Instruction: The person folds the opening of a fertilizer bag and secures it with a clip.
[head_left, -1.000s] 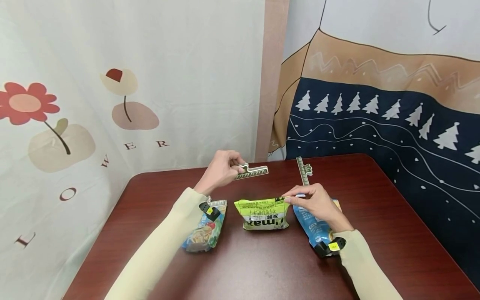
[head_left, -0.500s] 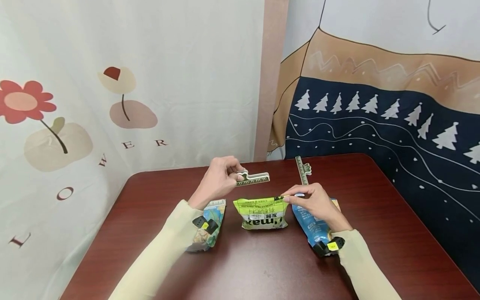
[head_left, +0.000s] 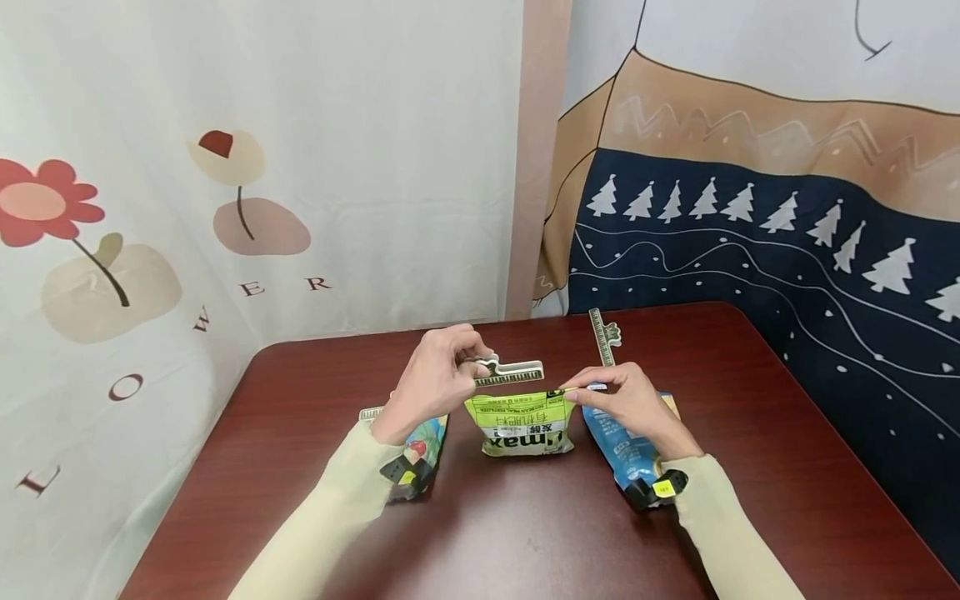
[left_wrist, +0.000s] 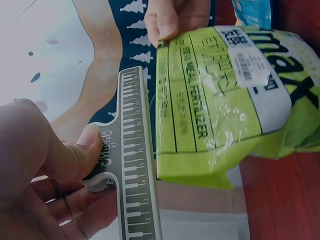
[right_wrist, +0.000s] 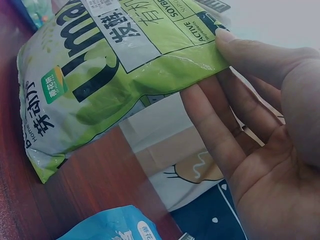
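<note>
My left hand (head_left: pixel 435 375) pinches a bag clip (head_left: pixel 513 372) with a piano-key and ruler pattern, thumb on its tab. The clip's long bar lies just above and behind the top edge of a green and white fertilizer bag (head_left: pixel 525 427). In the left wrist view the clip's bar (left_wrist: pixel 134 155) runs alongside the bag's top edge. With thumb and fingers, my right hand (head_left: pixel 633 408) pinches the bag's top right corner. The bag stands upright on the table, its printed front (right_wrist: pixel 95 55) towards me.
A blue food bag (head_left: pixel 426 454) with a clip (head_left: pixel 371 413) at its top lies at left, partly hidden by my left wrist. Under my right wrist lies another blue bag (head_left: pixel 621 442). A similar clip (head_left: pixel 603 337) is at the back of the red-brown table (head_left: pixel 487 533). Printed curtains hang behind.
My left hand has lowered the clip, bringing it closer to the green bag's top edge. The right hand keeps its pinch on the bag's corner.
</note>
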